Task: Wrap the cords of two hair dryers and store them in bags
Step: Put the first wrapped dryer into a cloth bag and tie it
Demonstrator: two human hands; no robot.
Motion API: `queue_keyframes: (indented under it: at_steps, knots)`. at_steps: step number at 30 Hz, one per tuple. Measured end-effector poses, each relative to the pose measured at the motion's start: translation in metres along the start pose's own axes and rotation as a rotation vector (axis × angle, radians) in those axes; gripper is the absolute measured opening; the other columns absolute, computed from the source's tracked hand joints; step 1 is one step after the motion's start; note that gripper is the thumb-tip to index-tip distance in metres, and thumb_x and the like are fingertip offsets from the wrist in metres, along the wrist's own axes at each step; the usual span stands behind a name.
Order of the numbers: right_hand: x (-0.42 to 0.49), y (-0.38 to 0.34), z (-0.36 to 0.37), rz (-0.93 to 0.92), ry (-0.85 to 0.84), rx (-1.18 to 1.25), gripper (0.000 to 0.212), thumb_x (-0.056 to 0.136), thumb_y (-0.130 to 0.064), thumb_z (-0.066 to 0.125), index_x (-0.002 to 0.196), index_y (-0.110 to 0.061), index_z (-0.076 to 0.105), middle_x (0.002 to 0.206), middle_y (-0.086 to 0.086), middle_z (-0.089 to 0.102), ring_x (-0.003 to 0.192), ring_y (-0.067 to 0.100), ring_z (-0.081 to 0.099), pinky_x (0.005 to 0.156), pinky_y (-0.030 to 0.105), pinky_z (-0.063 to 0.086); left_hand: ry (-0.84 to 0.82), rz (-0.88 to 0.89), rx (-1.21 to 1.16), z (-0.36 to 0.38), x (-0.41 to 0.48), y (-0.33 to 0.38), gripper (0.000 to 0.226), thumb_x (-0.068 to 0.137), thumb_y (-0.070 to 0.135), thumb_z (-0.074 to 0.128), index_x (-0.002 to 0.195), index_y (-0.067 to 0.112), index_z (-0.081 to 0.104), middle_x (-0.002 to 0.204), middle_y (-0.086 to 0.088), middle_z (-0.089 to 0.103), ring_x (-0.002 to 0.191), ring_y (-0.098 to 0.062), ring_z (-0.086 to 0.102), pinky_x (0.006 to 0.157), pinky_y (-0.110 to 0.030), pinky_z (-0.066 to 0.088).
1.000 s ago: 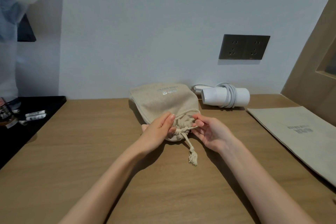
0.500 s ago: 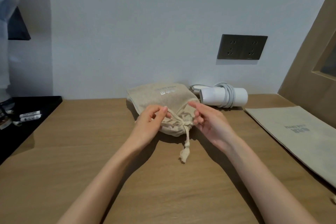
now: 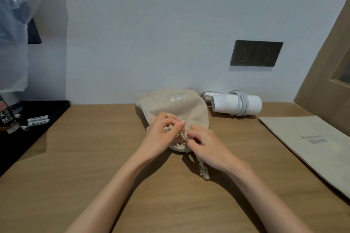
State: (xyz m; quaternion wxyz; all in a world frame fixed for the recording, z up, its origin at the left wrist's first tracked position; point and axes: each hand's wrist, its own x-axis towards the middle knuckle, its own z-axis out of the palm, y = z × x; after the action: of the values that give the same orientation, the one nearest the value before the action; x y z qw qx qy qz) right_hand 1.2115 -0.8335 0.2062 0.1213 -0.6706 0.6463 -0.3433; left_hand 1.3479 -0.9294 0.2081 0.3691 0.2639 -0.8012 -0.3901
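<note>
A bulging beige cloth bag (image 3: 178, 105) lies at the middle back of the wooden table (image 3: 85, 157), its gathered mouth toward me. My left hand (image 3: 161, 134) and my right hand (image 3: 206, 147) meet at that mouth, both pinching the bag's drawstring (image 3: 182, 135). The cord's frayed tassel end (image 3: 204, 171) trails on the table under my right wrist. A white hair dryer (image 3: 236, 107), its grey cord coiled around the barrel, rests by the wall to the right of the bag. A second, flat beige bag (image 3: 310, 143) lies at the right edge.
A dark double wall socket (image 3: 256, 53) sits above the dryer. A black surface (image 3: 28, 130) on the left holds small white tubes (image 3: 37, 120) and other items. A wooden panel (image 3: 325, 73) rises at the far right. Clear plastic (image 3: 13, 15) hangs at top left.
Both hands have closed in together on the bag's gathered mouth and now grip the drawstring. The tassel has shifted right, under my right wrist.
</note>
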Motion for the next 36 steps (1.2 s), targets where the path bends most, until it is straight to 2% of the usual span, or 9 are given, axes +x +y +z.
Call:
queue_keyframes:
  at_steps: [4, 8, 11, 15, 19, 22, 28, 31, 36]
  knots:
    - [0.001, 0.004, 0.002, -0.025, 0.033, -0.007, 0.033, 0.092, -0.035, 0.058, 0.078, -0.006, 0.068, 0.079, 0.004, 0.058, 0.070, 0.015, 0.052, 0.064, 0.033, 0.044, -0.034, -0.007, -0.036, 0.001, 0.001, 0.001, 0.022, 0.082, 0.052, 0.057, 0.074, 0.036, 0.070, 0.100, 0.018, 0.060, 0.107, -0.005, 0.053, 0.098, -0.040, 0.045]
    - [0.001, 0.003, -0.004, 0.026, 0.049, 0.124, 0.024, 0.096, -0.029, 0.055, 0.083, -0.020, 0.073, 0.085, -0.005, 0.065, 0.080, 0.008, 0.058, 0.073, 0.028, 0.047, -0.153, -0.025, -0.100, -0.002, -0.002, 0.003, 0.023, 0.099, 0.031, 0.042, 0.115, 0.036, 0.058, 0.109, 0.010, 0.066, 0.100, 0.001, 0.061, 0.086, -0.023, 0.049]
    - [0.000, 0.002, -0.009, 0.088, 0.041, 0.236, 0.024, 0.096, -0.026, 0.054, 0.089, -0.018, 0.075, 0.084, -0.004, 0.068, 0.079, 0.006, 0.060, 0.072, 0.022, 0.046, -0.216, -0.058, 0.001, -0.003, -0.002, -0.004, 0.028, 0.100, 0.041, 0.036, 0.125, 0.046, 0.046, 0.109, -0.004, 0.068, 0.102, -0.018, 0.063, 0.096, -0.040, 0.048]
    - [-0.001, 0.002, -0.015, 0.141, 0.033, 0.307, 0.025, 0.097, -0.027, 0.052, 0.090, -0.022, 0.075, 0.075, -0.013, 0.068, 0.074, 0.001, 0.059, 0.068, 0.018, 0.046, -0.253, -0.044, 0.097, -0.004, -0.003, -0.005, 0.033, 0.090, 0.055, 0.041, 0.117, 0.043, 0.055, 0.098, 0.016, 0.068, 0.097, -0.001, 0.062, 0.102, -0.047, 0.041]
    - [-0.001, 0.003, -0.018, 0.183, 0.065, 0.312, 0.035, 0.096, -0.028, 0.053, 0.065, -0.019, 0.064, 0.061, -0.008, 0.054, 0.060, 0.005, 0.048, 0.060, 0.021, 0.037, -0.221, -0.031, 0.141, -0.005, -0.004, -0.002, 0.017, 0.096, 0.044, 0.044, 0.093, 0.035, 0.058, 0.083, 0.012, 0.063, 0.083, -0.007, 0.059, 0.097, -0.046, 0.041]
    - [0.001, 0.004, -0.020, 0.212, 0.085, 0.330, 0.043, 0.096, -0.030, 0.053, 0.069, 0.003, 0.060, 0.065, 0.005, 0.056, 0.062, 0.006, 0.049, 0.062, 0.017, 0.039, -0.121, -0.019, 0.186, -0.005, -0.004, 0.006, 0.023, 0.099, 0.032, 0.045, 0.076, 0.030, 0.049, 0.072, 0.013, 0.051, 0.072, -0.003, 0.045, 0.084, -0.034, 0.035]
    - [0.001, 0.007, -0.030, 0.368, 0.107, 0.634, 0.030, 0.096, -0.019, 0.054, 0.084, 0.004, 0.069, 0.072, 0.008, 0.064, 0.061, 0.008, 0.054, 0.061, 0.012, 0.045, -0.039, 0.022, 0.264, -0.004, -0.005, 0.020, 0.026, 0.098, 0.031, 0.046, 0.072, 0.033, 0.047, 0.071, 0.010, 0.053, 0.074, -0.001, 0.044, 0.081, -0.029, 0.027]
    - [0.001, 0.010, -0.039, 0.451, 0.016, 0.803, 0.022, 0.093, -0.016, 0.058, 0.098, 0.001, 0.070, 0.082, 0.010, 0.070, 0.068, 0.011, 0.061, 0.064, 0.017, 0.051, -0.163, 0.027, 0.074, -0.012, -0.003, 0.022, 0.024, 0.097, 0.028, 0.050, 0.073, 0.023, 0.052, 0.066, 0.005, 0.047, 0.061, -0.004, 0.039, 0.063, -0.025, 0.032]
    - [0.001, 0.006, -0.048, 0.597, -0.049, 1.005, 0.032, 0.077, -0.016, 0.069, 0.106, -0.001, 0.070, 0.089, 0.011, 0.072, 0.077, 0.014, 0.067, 0.071, 0.023, 0.057, -0.418, -0.012, -0.070, -0.020, -0.006, 0.025, 0.017, 0.094, 0.026, 0.055, 0.080, 0.019, 0.062, 0.073, -0.005, 0.057, 0.070, -0.012, 0.048, 0.069, -0.027, 0.041]
